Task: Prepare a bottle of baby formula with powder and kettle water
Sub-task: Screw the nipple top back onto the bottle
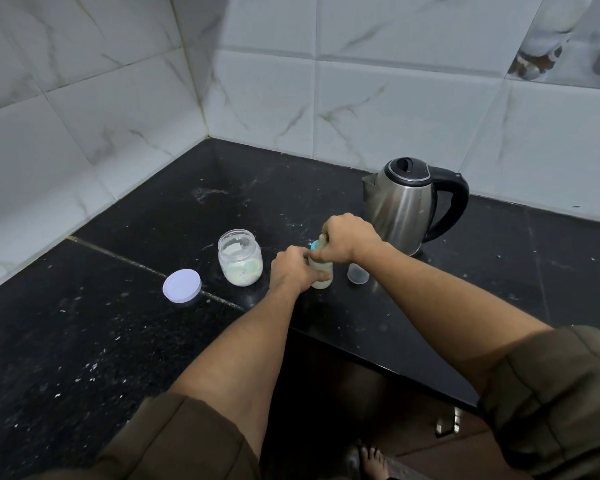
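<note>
Both hands hold the upright bottle (323, 277) — long axis vertical. The left hand (291, 270) grips its body from the side; the right hand (349, 239) clasps the top.

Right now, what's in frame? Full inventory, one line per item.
baby bottle: 1, clear with pale milky fill and blue collar, upright on the counter between the hands
powder jar: 1, clear, open, pale powder inside, left of the bottle
jar lid: 1, white, flat on the counter left of the jar
kettle: 1, steel with black handle and lid, behind and right of the bottle
clear cap: 1, see-through, on the counter right of the bottle
countertop: 1, black, speckled
wall tiles: white marbled, behind the counter
left hand: 1, grips the bottle body
right hand: 1, grips the bottle top
</note>
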